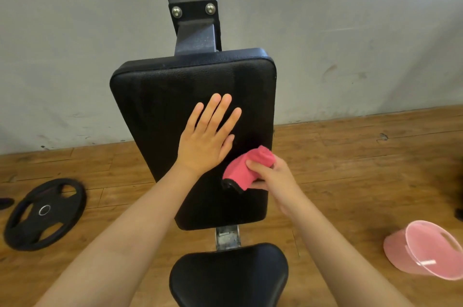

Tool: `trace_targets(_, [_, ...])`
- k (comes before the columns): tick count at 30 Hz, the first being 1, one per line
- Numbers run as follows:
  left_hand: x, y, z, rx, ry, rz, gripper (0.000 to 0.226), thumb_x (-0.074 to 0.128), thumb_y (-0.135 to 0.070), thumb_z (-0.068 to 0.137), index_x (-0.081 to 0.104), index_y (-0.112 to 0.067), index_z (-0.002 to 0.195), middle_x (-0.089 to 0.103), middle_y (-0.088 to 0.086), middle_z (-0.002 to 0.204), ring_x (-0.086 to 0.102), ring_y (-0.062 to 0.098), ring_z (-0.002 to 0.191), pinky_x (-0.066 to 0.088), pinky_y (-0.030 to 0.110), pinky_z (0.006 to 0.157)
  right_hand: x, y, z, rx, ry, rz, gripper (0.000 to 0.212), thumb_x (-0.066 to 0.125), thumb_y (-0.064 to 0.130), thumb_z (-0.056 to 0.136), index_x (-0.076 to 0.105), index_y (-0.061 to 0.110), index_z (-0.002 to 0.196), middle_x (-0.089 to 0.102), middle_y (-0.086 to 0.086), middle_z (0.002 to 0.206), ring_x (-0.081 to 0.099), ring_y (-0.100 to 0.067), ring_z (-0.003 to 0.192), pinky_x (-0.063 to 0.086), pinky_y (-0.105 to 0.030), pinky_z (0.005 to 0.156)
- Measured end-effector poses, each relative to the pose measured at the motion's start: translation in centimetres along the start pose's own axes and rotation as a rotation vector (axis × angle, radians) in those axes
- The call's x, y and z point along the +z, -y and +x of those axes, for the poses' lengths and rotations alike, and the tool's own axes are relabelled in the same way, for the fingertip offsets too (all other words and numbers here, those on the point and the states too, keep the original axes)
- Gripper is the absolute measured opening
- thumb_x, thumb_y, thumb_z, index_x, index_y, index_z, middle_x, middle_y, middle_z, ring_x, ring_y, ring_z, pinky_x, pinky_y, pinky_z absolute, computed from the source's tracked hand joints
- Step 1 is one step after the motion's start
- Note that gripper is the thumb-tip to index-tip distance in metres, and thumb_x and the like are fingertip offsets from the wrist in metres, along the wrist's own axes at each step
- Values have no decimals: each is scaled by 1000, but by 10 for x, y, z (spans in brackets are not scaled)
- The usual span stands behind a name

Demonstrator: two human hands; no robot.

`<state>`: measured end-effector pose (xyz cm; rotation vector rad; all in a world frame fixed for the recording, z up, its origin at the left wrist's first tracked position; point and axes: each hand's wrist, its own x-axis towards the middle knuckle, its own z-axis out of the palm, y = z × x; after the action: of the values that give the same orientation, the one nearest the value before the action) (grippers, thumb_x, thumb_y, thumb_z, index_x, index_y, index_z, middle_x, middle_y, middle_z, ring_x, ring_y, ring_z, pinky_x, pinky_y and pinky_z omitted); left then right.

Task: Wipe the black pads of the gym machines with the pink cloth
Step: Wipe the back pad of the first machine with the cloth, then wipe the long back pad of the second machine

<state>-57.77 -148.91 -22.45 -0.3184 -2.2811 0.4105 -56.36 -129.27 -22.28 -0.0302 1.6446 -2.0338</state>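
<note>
Seat pad (229,276), 6 o'clock: smooth, rounded black vinyl. Right grip (271,176) clamped on bunched, fuzzy pink cloth (246,168), low right on back pad (155,106), at 4 o'clock of left grip (203,141), which lies flat, fingers straight, on the pebbled vinyl. Risk: the small wad could skip patches, and the bare palm could re-smudge the pad.

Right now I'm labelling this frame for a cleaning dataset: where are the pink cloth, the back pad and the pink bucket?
pink cloth (238,172), head view, on its folded pink middle.
back pad (155,96), head view, on its bare upper left surface.
pink bucket (397,249), head view, on its outer wall.
</note>
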Motion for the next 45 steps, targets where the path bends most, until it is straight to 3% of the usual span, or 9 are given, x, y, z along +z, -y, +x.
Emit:
trace_targets(4, [-20, -6, 3, -70, 133, -72, 64, 47, -30, 96, 18, -16, 151, 8, 14, 159, -8, 25, 148, -1, 42, 121, -12, 23, -9, -14, 63, -189, 42, 61, 11, 91, 50, 20, 131, 63, 2, 113, 62, -9, 99, 54, -18, 65])
trace_targets(8, [-49, -34, 11, -228, 232, -216, 59, 54, -26, 91, 35, -12, 145, 22, 16, 156, 11, 30, 147, 11, 47, 120, -24, 43, -26, -25, 64, -280, 22, 65, 23, 88, 57, 26, 109, 65, 4, 103, 64, -14, 94, 52, -20, 72])
trace_targets(15, [-72, -88, 24, -79, 422, -567, 34, 54, -23, 93, 56, -14, 126, 58, 2, 124, 52, 17, 120, 36, 34, 108, -68, 64, -61, 17, -27, -258, 19, 63, 30, 90, 62, 18, 104, 69, -5, 97, 68, -17, 83, 55, -26, 68])
trace_targets(21, [-68, -149, 48, 109, 518, -631, 25, 40, -33, 99, 56, -19, 112, 62, -4, 101, 59, 15, 95, 39, 30, 91, -130, 72, -102, 41, -202, -220, 21, 65, 23, 90, 63, 12, 107, 72, -9, 98, 69, -23, 86, 57, -32, 76])
trace_targets(26, [-74, -213, 71, 349, 631, -589, 33, 33, -39, 101, 50, -14, 115, 65, 4, 105, 61, 26, 94, 41, 35, 78, -184, 50, -159, 105, -398, -301, 9, 64, 19, 92, 56, 23, 94, 64, -1, 91, 63, -15, 80, 52, -23, 66])
trace_targets(30, [-91, -266, 93, 475, 664, -541, 35, 32, -39, 102, 50, -12, 115, 67, 8, 103, 63, 31, 92, 34, 32, 64, -230, 32, -202, 124, -577, -287, 15, 66, 16, 90, 54, 17, 100, 63, -2, 86, 62, -16, 77, 53, -29, 69])
trace_targets(35, [-120, -331, 124, 545, 712, -575, 33, 31, -38, 102, 51, -13, 111, 66, 9, 100, 62, 29, 86, 42, 34, 62, -289, 29, -250, 166, -734, -353, 16, 66, 26, 90, 50, 24, 95, 60, 0, 85, 60, -16, 77, 54, -29, 68])
trace_targets(39, [-144, -389, 150, 568, 703, -610, 30, 33, -37, 102, 51, -14, 110, 66, 8, 100, 63, 27, 86, 49, 36, 67, -337, 32, -286, 159, -806, -337, 20, 69, 25, 87, 55, 19, 100, 62, -2, 88, 62, -21, 85, 56, -39, 82])
trace_targets(45, [-185, -489, 174, 611, 706, -641, 30, 35, -37, 101, 51, -13, 110, 66, 11, 106, 62, 31, 92, 43, 36, 66, -414, 40, -355, 133, -909, -355, 18, 68, 24, 87, 58, 18, 101, 62, -1, 88, 62, -23, 89, 55, -41, 84])
